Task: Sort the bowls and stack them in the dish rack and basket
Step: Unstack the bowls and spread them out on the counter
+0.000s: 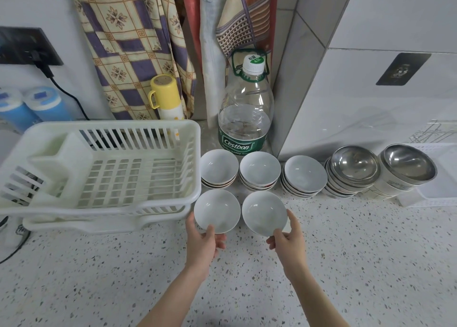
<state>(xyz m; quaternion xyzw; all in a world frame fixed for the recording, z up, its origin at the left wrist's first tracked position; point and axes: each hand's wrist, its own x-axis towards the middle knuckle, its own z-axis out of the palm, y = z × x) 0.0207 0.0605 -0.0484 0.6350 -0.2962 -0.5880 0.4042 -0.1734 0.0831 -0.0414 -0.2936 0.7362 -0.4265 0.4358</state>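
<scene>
While my left hand [205,240] grips one white bowl [217,211] by its near rim, thumb curled over the edge, my right hand [288,237] pinches a second white bowl [264,213] the same way, both bowls side by side at the centre of the frame just above the speckled counter [99,277]. Behind them, toward the middle of the frame, I see three stacks of white bowls [259,171] in a row, with two stacks topped by steel bowls [356,166] further right. My white dish rack [103,168] sits at the left, just beside the left-hand bowl, and a water bottle [246,114] stands behind the stacks.
</scene>
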